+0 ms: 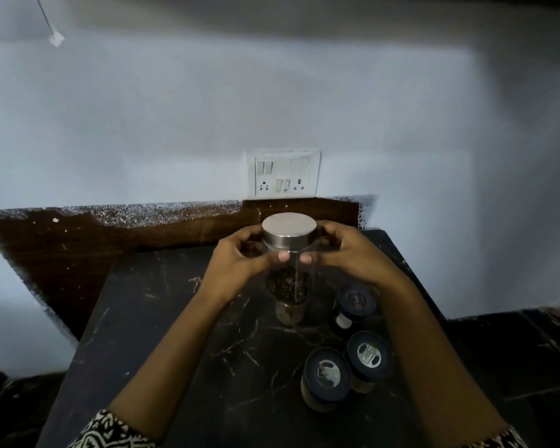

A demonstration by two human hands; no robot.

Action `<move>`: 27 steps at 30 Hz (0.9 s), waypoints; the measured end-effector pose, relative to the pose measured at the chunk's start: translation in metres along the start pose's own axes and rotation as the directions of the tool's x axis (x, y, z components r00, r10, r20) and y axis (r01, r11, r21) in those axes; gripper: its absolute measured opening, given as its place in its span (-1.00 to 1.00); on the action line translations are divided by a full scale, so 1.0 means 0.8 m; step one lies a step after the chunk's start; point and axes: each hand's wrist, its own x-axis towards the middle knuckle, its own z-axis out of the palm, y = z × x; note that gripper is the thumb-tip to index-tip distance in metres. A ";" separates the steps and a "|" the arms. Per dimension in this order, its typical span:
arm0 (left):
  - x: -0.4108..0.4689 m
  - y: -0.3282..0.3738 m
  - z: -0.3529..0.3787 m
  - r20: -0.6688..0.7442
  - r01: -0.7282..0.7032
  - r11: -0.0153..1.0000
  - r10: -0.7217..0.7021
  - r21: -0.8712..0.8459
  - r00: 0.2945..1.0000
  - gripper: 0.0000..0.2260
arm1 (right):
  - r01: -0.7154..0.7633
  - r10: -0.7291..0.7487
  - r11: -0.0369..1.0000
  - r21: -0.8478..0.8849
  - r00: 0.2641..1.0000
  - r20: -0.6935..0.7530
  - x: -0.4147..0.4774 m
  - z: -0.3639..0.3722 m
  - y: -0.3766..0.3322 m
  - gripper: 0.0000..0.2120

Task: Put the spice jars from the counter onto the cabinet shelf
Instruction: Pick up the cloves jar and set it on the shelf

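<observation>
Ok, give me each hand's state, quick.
Left hand: holding the tall jar near its top.
Right hand: holding the same jar, opposite side.

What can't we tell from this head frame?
1. The cabinet shelf: outside the head view.
2. Base of the tall jar: dim and blurred; whether it rests on the counter or is lifted, cannot tell.
3. Its neck: covered by the left hand and right hand.
4. The rear blue-lid jar: lid print blurred, unreadable.
</observation>
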 end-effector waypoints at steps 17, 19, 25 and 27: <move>0.081 0.206 0.032 -0.240 -0.273 0.939 0.221 -0.208 0.945 -0.51 | 0.369 -0.357 0.888 0.274 0.929 -0.093 0.027 -0.107 -0.129 -0.31; 0.085 0.222 0.044 -0.262 -0.294 0.946 0.252 -0.135 0.932 -0.44 | 0.415 -0.381 0.864 0.284 0.909 -0.169 0.031 -0.118 -0.134 -0.28; 0.091 0.245 0.083 -0.202 -0.265 0.959 0.280 0.095 0.938 -0.28 | 0.502 -0.446 0.862 0.067 0.816 -0.367 0.035 -0.128 -0.136 -0.32; 0.099 0.247 0.089 -0.204 -0.262 0.962 0.272 0.072 0.940 -0.34 | 0.510 -0.467 0.860 0.022 0.803 -0.370 0.030 -0.134 -0.136 -0.28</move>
